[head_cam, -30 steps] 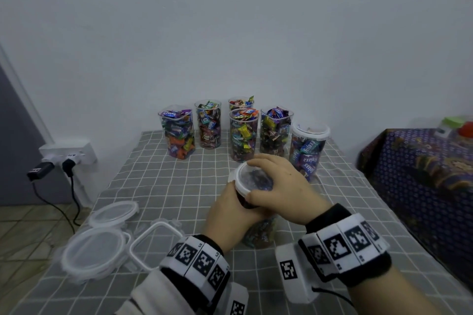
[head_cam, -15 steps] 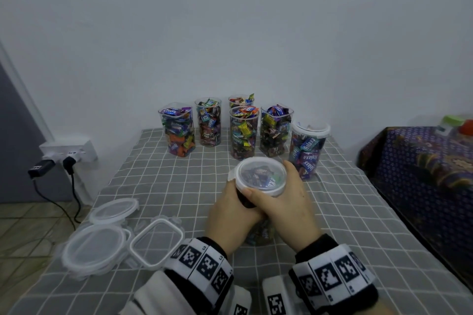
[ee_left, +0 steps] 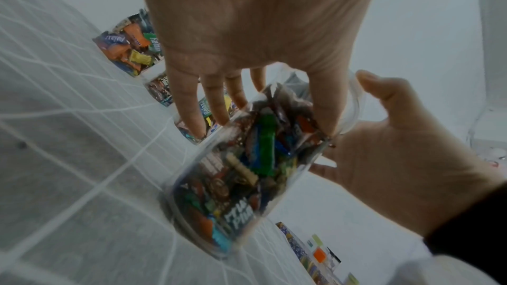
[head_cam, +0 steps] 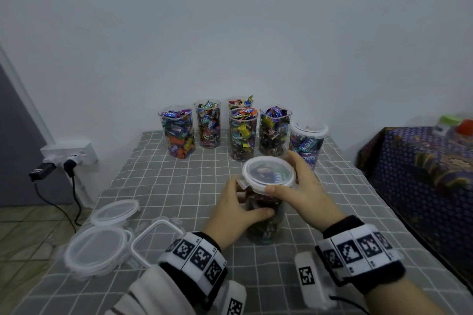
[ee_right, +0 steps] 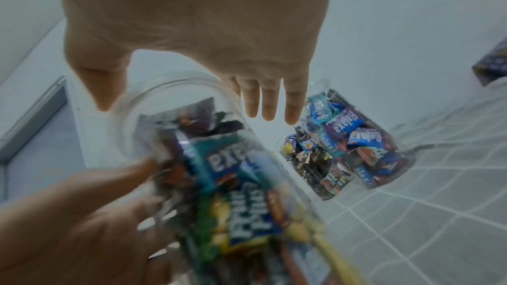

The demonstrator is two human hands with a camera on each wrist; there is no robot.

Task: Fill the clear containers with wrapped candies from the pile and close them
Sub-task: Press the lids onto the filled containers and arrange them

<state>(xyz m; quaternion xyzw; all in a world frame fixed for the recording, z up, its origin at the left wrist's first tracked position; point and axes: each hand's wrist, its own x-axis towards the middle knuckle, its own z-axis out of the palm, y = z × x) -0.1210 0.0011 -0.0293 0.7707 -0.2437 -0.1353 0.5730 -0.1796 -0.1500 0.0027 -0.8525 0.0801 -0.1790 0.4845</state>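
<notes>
Tablecloth (head_cam: 163,181); container (head_cam: 266,222) between fingers (head_cam: 258,212).

Home room, checked tablecloth (head_cam: 163,176), patterned bedspread (head_cam: 419,166), tiled floor (head_cam: 23,227)

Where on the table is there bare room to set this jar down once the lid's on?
Bare cloth lies between the back jars, the loose lids and the held jar; more to its right. The back row is crowded.

Both hands (head_cam: 268,202) curled — apparently gripping
</notes>
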